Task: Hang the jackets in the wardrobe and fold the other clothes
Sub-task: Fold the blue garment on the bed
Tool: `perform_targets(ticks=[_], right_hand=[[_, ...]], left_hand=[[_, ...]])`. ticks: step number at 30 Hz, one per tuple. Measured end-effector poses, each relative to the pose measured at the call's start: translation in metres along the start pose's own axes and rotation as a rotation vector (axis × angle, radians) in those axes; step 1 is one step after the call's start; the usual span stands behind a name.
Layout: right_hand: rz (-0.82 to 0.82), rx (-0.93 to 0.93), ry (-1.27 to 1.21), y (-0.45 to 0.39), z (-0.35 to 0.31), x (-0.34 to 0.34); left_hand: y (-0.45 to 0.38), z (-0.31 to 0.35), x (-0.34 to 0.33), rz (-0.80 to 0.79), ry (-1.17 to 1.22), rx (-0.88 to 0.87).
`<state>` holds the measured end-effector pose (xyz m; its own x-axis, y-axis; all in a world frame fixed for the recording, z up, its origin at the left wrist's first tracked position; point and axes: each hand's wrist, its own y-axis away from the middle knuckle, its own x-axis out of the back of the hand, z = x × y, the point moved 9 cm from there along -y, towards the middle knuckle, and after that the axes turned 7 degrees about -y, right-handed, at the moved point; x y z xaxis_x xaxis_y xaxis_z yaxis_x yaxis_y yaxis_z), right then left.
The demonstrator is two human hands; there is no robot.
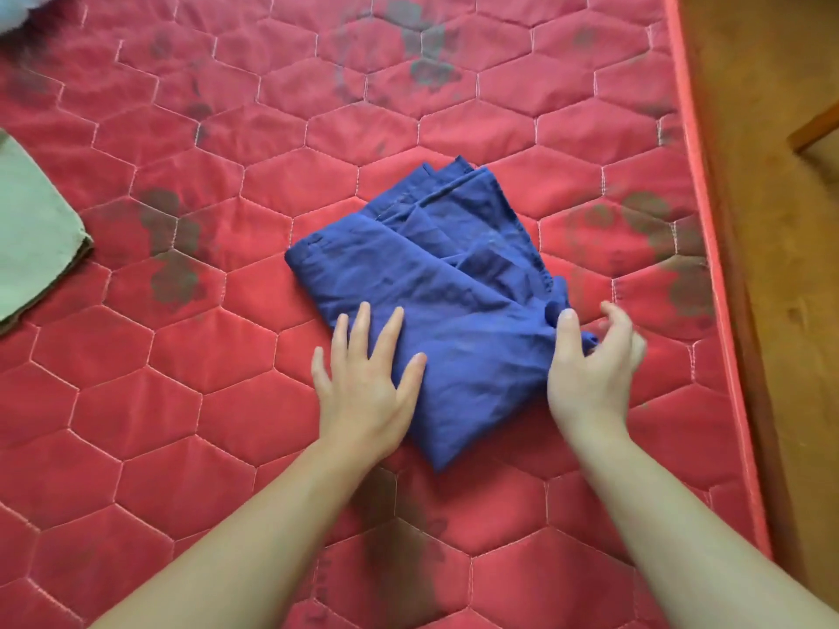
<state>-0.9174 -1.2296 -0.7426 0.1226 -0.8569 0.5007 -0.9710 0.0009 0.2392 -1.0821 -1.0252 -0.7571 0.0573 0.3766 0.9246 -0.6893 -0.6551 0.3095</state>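
Observation:
A dark blue garment (436, 283) lies folded into a rough rectangle on the red quilted mattress (227, 356). My left hand (367, 379) rests flat on the garment's near left edge, fingers spread. My right hand (590, 360) is at the garment's right corner, thumb on the cloth and fingers curled around a bunched bit of the fabric edge; the fingers are motion-blurred.
A folded pale green cloth (32, 238) lies at the left edge of the mattress. A light blue item (22, 6) shows at the top left corner. The mattress's right edge (708, 247) borders a wooden floor (772, 220).

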Motion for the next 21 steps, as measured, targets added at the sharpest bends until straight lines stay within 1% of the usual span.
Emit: perform_targets(ticks=[1,2,4,5,6,7,9,11,13,14,16,18,21], right_hand=[[0.024,0.180,0.076,0.003,-0.022,0.005],[0.010,0.346,0.145,0.011,-0.042,0.002],[-0.152,0.620,0.311,0.034,-0.059,-0.025],[-0.250,0.702,0.412,0.043,-0.055,-0.042],[-0.326,0.728,0.517,0.047,-0.046,-0.054],[-0.378,0.703,0.609,0.045,-0.031,-0.063],[-0.408,0.613,0.726,0.035,-0.009,-0.067],[-0.405,0.573,0.745,0.030,0.000,-0.067],[-0.397,0.563,0.717,0.033,-0.002,-0.069],[-0.390,0.558,0.698,0.037,-0.003,-0.069],[-0.377,0.527,0.678,0.044,-0.002,-0.070],[-0.344,0.481,0.691,0.048,0.000,-0.071],[-0.296,0.417,0.737,0.049,0.002,-0.076]], left_hand=[[0.000,-0.001,-0.004,-0.018,-0.025,-0.014],[0.000,-0.001,-0.007,-0.022,-0.036,-0.026],[-0.001,0.000,-0.008,-0.001,-0.005,-0.018],[-0.001,0.000,-0.008,0.017,0.024,0.000],[-0.001,-0.001,-0.007,0.040,0.057,0.022],[-0.001,-0.002,-0.004,0.066,0.108,0.049],[0.000,-0.009,0.003,0.134,0.294,0.136],[-0.001,-0.021,0.007,0.201,0.565,0.249],[-0.002,-0.032,0.007,0.208,0.813,0.408],[-0.002,-0.036,0.003,0.194,0.897,0.494],[0.001,-0.043,-0.001,0.185,1.006,0.615],[0.006,-0.050,-0.005,0.181,1.043,0.658],[0.017,-0.054,-0.017,0.050,1.073,0.671]])
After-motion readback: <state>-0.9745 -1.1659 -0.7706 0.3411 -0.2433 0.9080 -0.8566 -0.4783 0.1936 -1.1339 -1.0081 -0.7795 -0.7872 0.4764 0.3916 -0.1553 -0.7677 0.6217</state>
